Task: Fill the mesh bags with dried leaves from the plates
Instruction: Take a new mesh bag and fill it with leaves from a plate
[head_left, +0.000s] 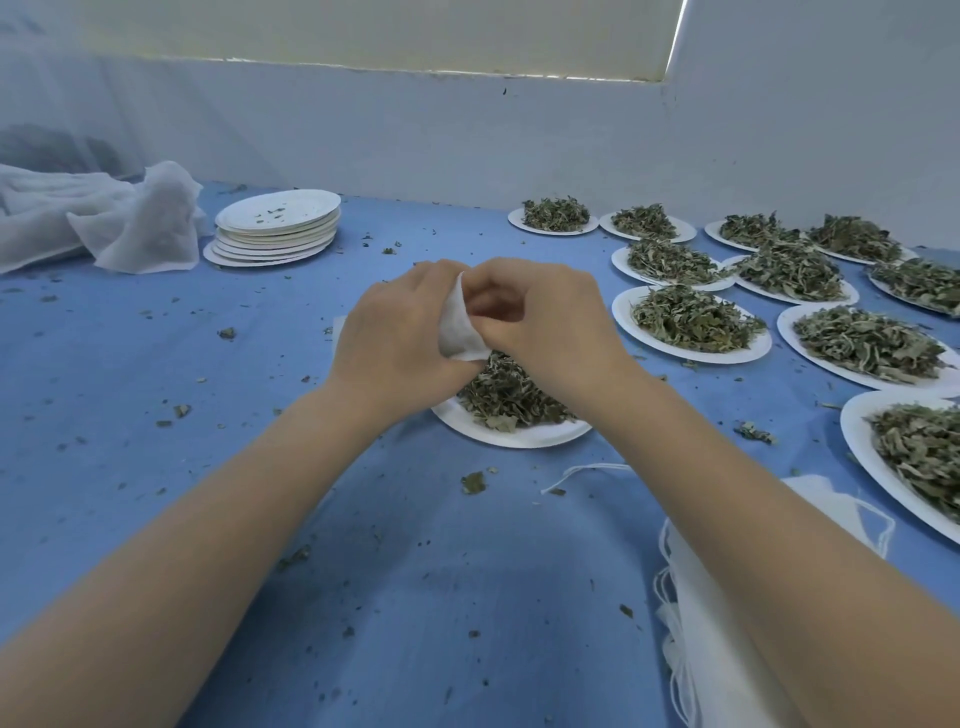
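Note:
A small white mesh bag (460, 332) is held between both hands above a white plate (519, 439) heaped with dried leaves (506, 397). My left hand (400, 332) grips the bag's left side. My right hand (545, 317) pinches its right edge, fingers curled at the bag's mouth. Most of the bag is hidden between the hands. Several more plates of dried leaves (691, 322) lie on the blue cloth to the right.
A stack of empty white plates (275, 228) stands at the back left, beside a heap of white mesh fabric (104, 218). A pile of empty drawstring bags (727, 597) lies under my right forearm. Leaf crumbs are scattered over the blue cloth (208, 415).

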